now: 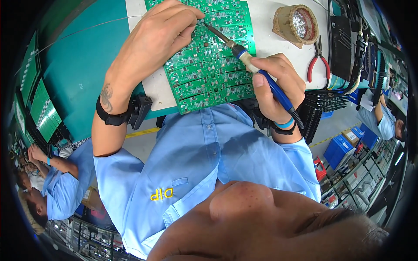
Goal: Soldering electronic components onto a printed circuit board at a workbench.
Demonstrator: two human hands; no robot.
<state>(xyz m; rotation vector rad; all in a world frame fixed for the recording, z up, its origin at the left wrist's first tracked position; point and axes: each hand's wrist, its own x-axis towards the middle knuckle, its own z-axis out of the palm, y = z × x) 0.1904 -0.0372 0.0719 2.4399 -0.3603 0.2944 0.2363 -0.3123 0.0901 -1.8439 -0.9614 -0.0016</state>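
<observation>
A green panel of circuit boards (204,78), full of small parts, lies at the near edge of the bench. My left hand (161,37) rests over its far left part, fingers pinched together. Thin solder wire (109,21) runs from the left into that hand; the gripped stretch is hidden behind the fingers. In my right hand (278,85) is a blue soldering iron (273,87), held like a pen. Its metal tip points up and left, down at the panel, just right of my left fingertips. Whether the tip touches a joint I cannot tell.
Right of the panel stands a round brown tub (291,24) with silvery bits inside. Red-handled pliers (319,61) lie beside it. Racked green boards (45,108) stand at far left. Co-workers in blue sit left (65,182) and right (381,119).
</observation>
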